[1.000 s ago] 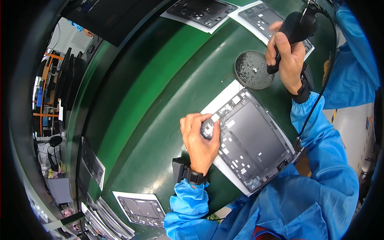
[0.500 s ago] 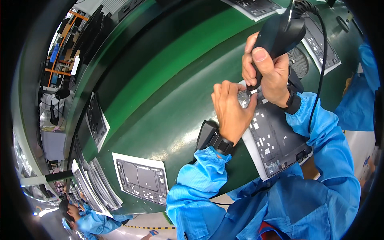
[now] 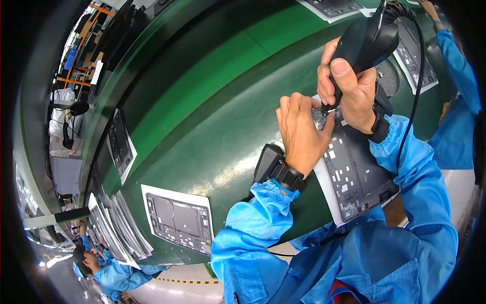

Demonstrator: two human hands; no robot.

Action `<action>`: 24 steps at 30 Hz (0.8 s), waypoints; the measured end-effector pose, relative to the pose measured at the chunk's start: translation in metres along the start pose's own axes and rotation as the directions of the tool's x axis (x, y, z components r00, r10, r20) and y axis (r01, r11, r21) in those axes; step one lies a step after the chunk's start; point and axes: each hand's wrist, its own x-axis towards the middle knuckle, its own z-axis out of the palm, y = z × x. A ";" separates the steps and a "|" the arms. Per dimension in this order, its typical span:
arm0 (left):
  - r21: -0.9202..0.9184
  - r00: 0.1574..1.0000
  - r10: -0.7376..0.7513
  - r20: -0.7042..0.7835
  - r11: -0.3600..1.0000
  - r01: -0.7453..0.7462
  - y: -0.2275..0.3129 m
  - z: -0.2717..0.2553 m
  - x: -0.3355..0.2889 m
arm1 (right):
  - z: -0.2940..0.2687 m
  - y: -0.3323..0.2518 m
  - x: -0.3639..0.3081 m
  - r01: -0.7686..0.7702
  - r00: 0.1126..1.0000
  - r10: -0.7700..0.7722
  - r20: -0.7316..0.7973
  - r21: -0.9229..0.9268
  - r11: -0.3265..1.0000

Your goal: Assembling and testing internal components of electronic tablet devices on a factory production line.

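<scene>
My right hand (image 3: 352, 91) is wrapped round a black electric screwdriver (image 3: 365, 44), thumb along its side, tip pointing down. That tip meets the upper end of an opened tablet housing (image 3: 362, 172), dark with white patches, lying on a white sheet (image 3: 328, 192). Beside the tip, my left hand (image 3: 302, 134) rests bent over the same end of the housing. Its thumb and fingers lie on either side of a small metallic area. Whatever sits right under the fingertips is hidden. Black bands with dark boxy devices circle both wrists.
A black cable (image 3: 419, 71) loops down beside my right forearm. Past the screwdriver stands a round perforated tray (image 3: 388, 78). More tablet housings lie on the green bench (image 3: 202, 152), one at front left (image 3: 179, 221). A stack of sheeted housings (image 3: 124, 225) stands farther left. A co-worker's blue sleeve (image 3: 458, 68) reaches in at right.
My view has shifted slightly, so both hands and the housing appear a little farther right. My grip looks the same. At right, a co-worker's arm now stretches toward the far side.
</scene>
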 end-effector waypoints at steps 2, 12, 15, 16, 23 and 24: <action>0.000 1.000 -0.004 0.005 1.000 0.004 0.000 0.000 0.001 | 0.001 0.000 -0.001 -0.007 1.000 0.007 -0.014 -0.006 1.000; -0.017 0.998 -0.039 0.040 0.999 0.040 0.004 -0.004 0.002 | -0.008 0.005 -0.004 0.053 0.984 -0.028 0.177 -0.135 0.989; -0.029 0.998 -0.044 0.046 0.999 0.046 0.004 -0.003 0.001 | -0.005 0.004 -0.005 0.009 0.989 0.010 0.147 -0.126 0.992; -0.027 0.998 -0.047 0.045 0.998 0.049 0.004 -0.004 0.000 | 0.000 0.002 -0.006 -0.003 0.995 0.013 0.100 -0.098 0.995; -0.024 0.997 -0.058 0.055 0.998 0.060 0.004 -0.005 0.001 | 0.001 0.005 -0.005 0.016 0.998 -0.013 0.060 -0.057 0.998; -0.024 0.997 -0.058 0.055 0.998 0.060 0.004 -0.005 0.002 | 0.001 0.004 -0.004 0.016 0.998 -0.013 0.060 -0.057 0.998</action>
